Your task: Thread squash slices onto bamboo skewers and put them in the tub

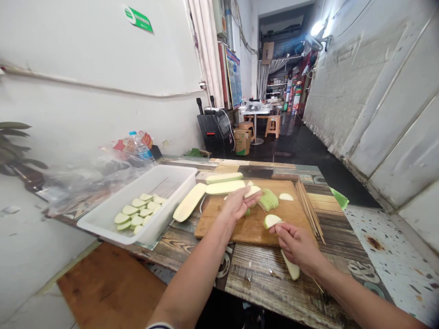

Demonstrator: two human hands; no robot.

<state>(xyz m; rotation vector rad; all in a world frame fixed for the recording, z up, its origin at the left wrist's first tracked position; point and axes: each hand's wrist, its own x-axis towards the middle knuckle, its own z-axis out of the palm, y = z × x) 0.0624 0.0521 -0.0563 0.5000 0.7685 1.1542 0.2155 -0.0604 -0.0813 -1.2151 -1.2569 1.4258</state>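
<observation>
My left hand (240, 202) is turned palm up over the cutting board (247, 233), its fingers closed on a pale zucchini slice (253, 191). Pinched in my right hand (293, 242) is a thin bamboo skewer (317, 284), partly hidden by the hand. Another half-round zucchini slice (272, 221) sits at the right fingertips, apparently on that skewer. Overlapping green slices (268, 199) lie behind on the board, with a single slice (286, 197) to their right. A long zucchini piece (291, 266) rests on the table below my right hand.
To the left stands a white plastic tub (174, 205) with several skewered slices (139, 211). Halved zucchinis (190, 202) lie between tub and board. Loose bamboo skewers (310, 210) line the board's right edge. A knife (267, 173) lies behind it. Plastic bags (92, 171) and a bottle (141, 147) are back left.
</observation>
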